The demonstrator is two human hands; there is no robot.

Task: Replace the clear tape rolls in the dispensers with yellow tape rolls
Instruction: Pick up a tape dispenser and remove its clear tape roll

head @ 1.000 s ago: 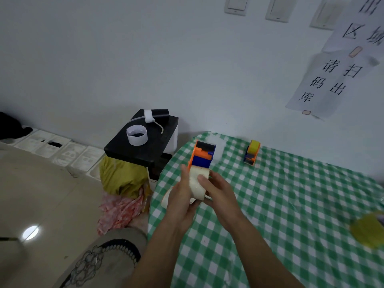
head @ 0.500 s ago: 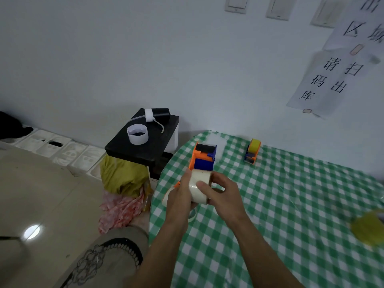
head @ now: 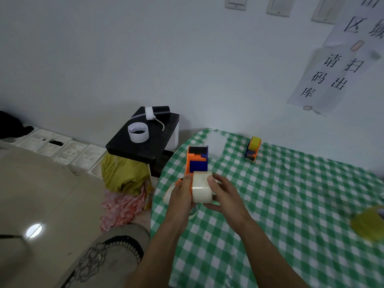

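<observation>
Clear tape roll (head: 202, 188): lower centre of the frame, held above the near left edge of the table, its pale band turned to the camera; it sits at the near end of the dispenser, and I cannot tell whether it is already free of the hub
Dispenser (head: 197, 161): orange and blue, it reaches from behind the roll toward the wall, with a black part at its far end
Right hand (head: 226, 194): grip pinching the clear roll, one fingertip on top of the band and the other fingers curled under it and at its right side
Left hand (head: 179, 197): grip closed around the dispenser body just left of the roll, the thumb touching the roll's left edge
Step, as I judge: taking the clear roll out of its dispenser
What could go wrong: if the roll comes free suddenly, it may slip from the pinch and roll off the table edge just beside; a loose tape end may also stick to the fingers or to the cloth
Second dispenser (head: 253, 149): right of centre, near the wall, already carrying a yellow roll
Loose yellow tape roll (head: 368, 224): right edge of the frame, blurred, well apart from both hands
Table (head: 291, 204): covered with a green and white checked cloth
</observation>
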